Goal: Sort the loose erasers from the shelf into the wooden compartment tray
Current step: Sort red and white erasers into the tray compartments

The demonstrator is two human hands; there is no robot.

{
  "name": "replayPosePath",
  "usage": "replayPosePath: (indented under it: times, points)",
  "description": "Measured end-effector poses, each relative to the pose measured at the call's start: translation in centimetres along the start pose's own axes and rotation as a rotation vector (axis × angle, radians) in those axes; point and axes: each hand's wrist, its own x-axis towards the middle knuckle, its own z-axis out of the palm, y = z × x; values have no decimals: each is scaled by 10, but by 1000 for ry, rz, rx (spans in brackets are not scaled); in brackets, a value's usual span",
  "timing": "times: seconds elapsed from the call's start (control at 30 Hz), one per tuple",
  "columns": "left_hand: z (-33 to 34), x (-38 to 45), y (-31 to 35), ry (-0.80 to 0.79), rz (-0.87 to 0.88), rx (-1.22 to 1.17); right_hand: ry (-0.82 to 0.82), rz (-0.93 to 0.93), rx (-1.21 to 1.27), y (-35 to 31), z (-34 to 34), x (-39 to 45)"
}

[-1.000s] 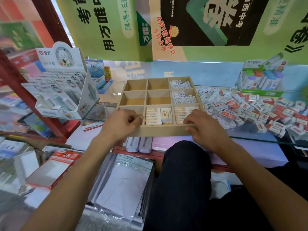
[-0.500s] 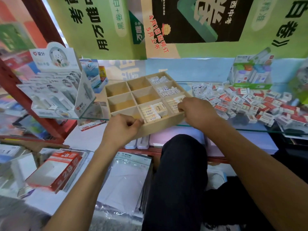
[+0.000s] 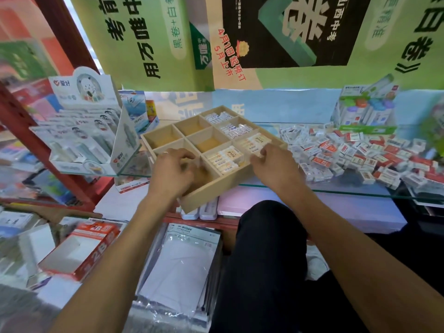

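The wooden compartment tray (image 3: 208, 193) sits skewed on the glass shelf, its near corner jutting past the shelf edge. Yellow-sleeved erasers (image 3: 225, 156) fill two near compartments and white-and-blue erasers (image 3: 231, 128) fill two at the back right; the other compartments look bare. My left hand (image 3: 172, 175) curls over the near-left compartment and grips the tray's edge. At the tray's right corner my right hand (image 3: 274, 169) grips the rim. A heap of loose red-and-white erasers (image 3: 360, 155) lies on the glass to the right.
A white display box of pens (image 3: 84, 131) stands left of the tray, a green-based display box (image 3: 366, 111) behind the heap. The glass shelf's front edge (image 3: 319, 191) runs right. Below are a red 2B box (image 3: 80, 248), paper packs (image 3: 182, 265) and my dark-trousered knee (image 3: 264, 236).
Both hands have turned the tray from square to the shelf to a skewed angle, left side swung away. My left hand now reaches over the near-left compartment.
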Motion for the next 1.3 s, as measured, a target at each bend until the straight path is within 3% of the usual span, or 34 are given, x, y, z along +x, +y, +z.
replayPosePath:
  times: [0.1, 0.23, 0.53, 0.8, 0.97, 1.13, 1.3]
  points:
    - [3, 7, 2, -111, -126, 82, -87, 37, 77, -21, 8, -11]
    - [5, 0, 6, -45, -150, 28, -86, 76, 126, -34, 21, -19]
    - [8, -25, 9, -8, -108, 1, -40, 142, 224, -36, 24, -21]
    - [16, -23, 15, 47, -93, -1, -118, 164, 278, -35, 10, 4]
    - [33, -21, 31, 25, 25, 24, -113, 229, 325, -18, -1, 32]
    - [59, -16, 59, 43, 55, 38, -145, 204, 465, 24, -8, 63]
    - [70, -7, 67, 77, -20, 89, -274, 64, 273, 13, -22, 16]
